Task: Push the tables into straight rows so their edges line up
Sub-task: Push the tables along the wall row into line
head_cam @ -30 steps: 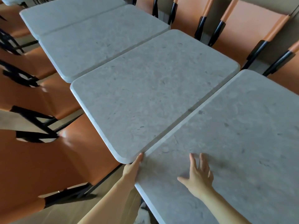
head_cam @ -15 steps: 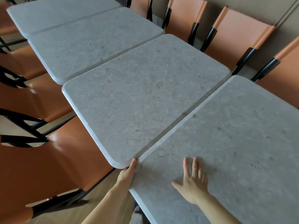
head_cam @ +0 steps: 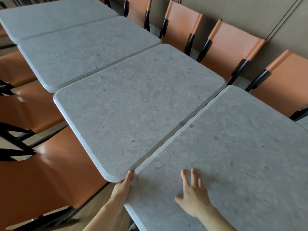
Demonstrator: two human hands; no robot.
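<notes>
Four grey stone-look tables run in a row between orange chairs (head_cam: 50, 177), with a further line of chairs (head_cam: 233, 47) along the wall. The step in hand appears to be squaring the nearest table (head_cam: 233, 164) against the second table (head_cam: 136, 114): the second table's near-left corner juts past the nearest table's left edge, so the two edges do not yet line up, and a thin seam separates the tops. The left hand (head_cam: 122, 187) grips the nearest table's far-left corner, thumb on top at the seam, the fingers out of sight under the rim. The right hand (head_cam: 193, 195) lies released and flat on the same top near its left edge, fingers (head_cam: 185, 177) straight and spread, palm pressing down. The next move probably calls for a sideways push of the nearest table toward the orange chairs until the left edges coincide.
</notes>
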